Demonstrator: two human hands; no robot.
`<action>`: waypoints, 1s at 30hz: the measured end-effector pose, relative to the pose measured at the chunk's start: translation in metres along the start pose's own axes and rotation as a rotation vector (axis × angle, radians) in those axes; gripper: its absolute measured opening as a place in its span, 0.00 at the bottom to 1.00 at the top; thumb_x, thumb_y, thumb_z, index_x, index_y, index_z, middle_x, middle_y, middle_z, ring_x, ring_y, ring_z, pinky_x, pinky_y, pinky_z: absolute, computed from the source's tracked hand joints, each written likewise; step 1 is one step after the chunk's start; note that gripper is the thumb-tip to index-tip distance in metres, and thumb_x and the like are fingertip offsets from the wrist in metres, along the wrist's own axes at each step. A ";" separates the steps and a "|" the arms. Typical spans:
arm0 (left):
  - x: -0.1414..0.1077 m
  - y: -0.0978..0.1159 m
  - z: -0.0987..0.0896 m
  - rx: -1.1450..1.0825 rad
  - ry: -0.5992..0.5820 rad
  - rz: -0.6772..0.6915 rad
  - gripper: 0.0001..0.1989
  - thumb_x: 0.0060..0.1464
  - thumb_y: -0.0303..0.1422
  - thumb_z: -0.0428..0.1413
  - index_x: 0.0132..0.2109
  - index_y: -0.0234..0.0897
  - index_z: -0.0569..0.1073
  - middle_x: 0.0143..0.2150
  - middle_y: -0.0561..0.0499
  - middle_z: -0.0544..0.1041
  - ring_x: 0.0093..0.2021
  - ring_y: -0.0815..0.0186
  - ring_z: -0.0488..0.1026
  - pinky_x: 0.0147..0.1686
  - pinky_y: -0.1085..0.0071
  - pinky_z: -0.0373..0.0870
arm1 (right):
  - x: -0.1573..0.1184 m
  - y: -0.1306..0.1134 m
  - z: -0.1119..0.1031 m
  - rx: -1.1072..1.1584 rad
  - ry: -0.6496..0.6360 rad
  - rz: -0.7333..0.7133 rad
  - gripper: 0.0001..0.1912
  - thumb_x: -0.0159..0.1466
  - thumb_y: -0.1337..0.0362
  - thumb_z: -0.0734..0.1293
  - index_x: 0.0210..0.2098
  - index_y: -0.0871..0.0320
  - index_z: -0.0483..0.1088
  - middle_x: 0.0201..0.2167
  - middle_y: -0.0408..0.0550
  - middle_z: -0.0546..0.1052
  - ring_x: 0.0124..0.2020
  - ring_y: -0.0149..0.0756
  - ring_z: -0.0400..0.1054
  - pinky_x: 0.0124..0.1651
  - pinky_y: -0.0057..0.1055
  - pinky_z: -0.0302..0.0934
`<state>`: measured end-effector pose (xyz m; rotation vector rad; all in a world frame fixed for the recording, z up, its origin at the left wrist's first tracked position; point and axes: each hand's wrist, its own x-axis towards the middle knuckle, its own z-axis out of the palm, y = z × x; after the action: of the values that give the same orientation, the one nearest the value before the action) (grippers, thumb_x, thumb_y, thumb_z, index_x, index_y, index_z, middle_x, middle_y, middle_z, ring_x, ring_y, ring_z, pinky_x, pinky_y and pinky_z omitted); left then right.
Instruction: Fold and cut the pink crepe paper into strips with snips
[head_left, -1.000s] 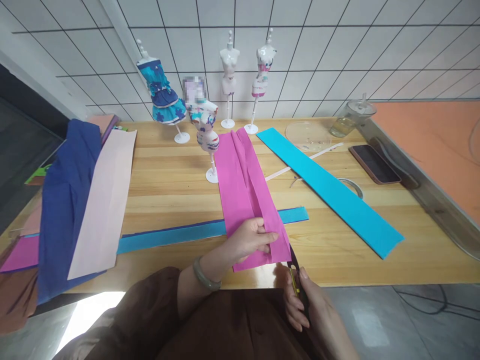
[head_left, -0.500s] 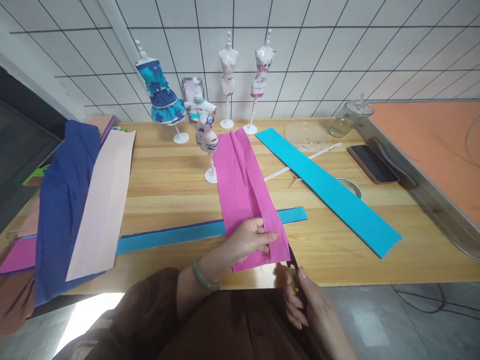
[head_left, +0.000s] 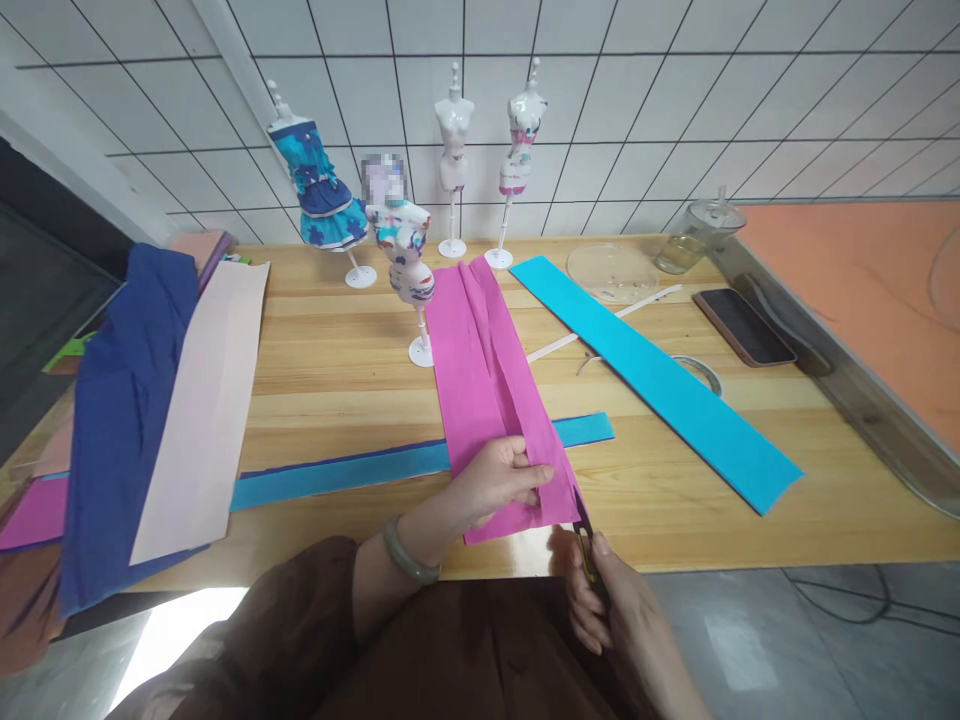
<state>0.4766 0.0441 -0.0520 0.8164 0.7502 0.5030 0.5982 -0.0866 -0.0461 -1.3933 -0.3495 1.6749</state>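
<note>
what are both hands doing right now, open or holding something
Left hand: closed, holding the pink cloth.
Right hand: closed, holding scissors.

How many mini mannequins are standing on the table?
4: a blue-dressed mannequin at left, a patterned mannequin beside the pink cloth, a mostly white mannequin at the back, and a pink-banded mannequin right of it. The blurred patch might hide another.
</note>
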 end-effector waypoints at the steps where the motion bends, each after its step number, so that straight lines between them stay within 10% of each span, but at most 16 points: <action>1: 0.000 0.000 0.000 -0.003 -0.003 -0.002 0.17 0.42 0.39 0.64 0.35 0.32 0.70 0.29 0.52 0.71 0.26 0.73 0.67 0.27 0.75 0.65 | 0.001 0.000 -0.001 -0.009 -0.008 0.007 0.25 0.58 0.40 0.59 0.26 0.56 0.59 0.14 0.32 0.53 0.11 0.19 0.40 0.13 0.21 0.42; 30: 0.000 -0.002 -0.001 0.036 0.032 -0.001 0.20 0.41 0.41 0.64 0.39 0.32 0.72 0.32 0.49 0.73 0.29 0.70 0.69 0.27 0.74 0.64 | 0.001 0.003 -0.011 0.046 -0.075 0.096 0.25 0.59 0.40 0.59 0.24 0.56 0.58 0.12 0.32 0.55 0.09 0.19 0.41 0.13 0.22 0.43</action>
<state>0.4759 0.0430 -0.0544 0.8428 0.7904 0.5041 0.6071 -0.0912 -0.0520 -1.3343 -0.2882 1.8064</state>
